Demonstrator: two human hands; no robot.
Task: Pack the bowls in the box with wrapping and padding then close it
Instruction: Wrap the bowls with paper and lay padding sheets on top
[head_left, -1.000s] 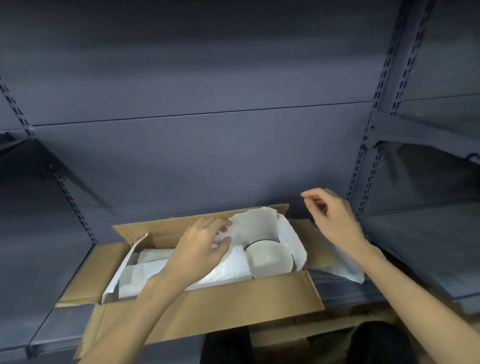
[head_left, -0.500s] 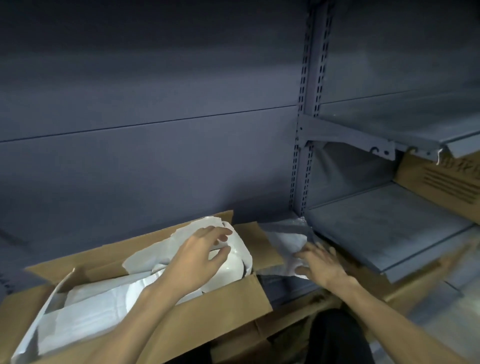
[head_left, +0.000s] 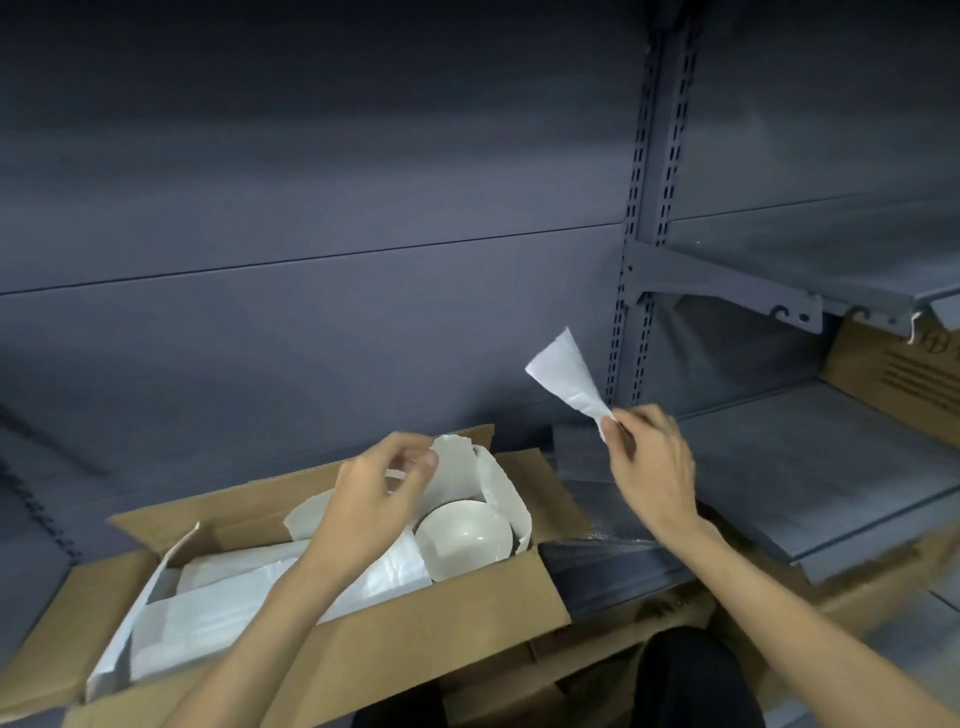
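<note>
Dim, cool light all round — the grey back panel (head_left: 311, 208) sinks into shadow towards the top. The white wrapping paper (head_left: 566, 376) catches the most brightness. Motion blur softens the right hand (head_left: 652, 467), and wide-angle bending curves the shelf upright (head_left: 649, 208).
</note>
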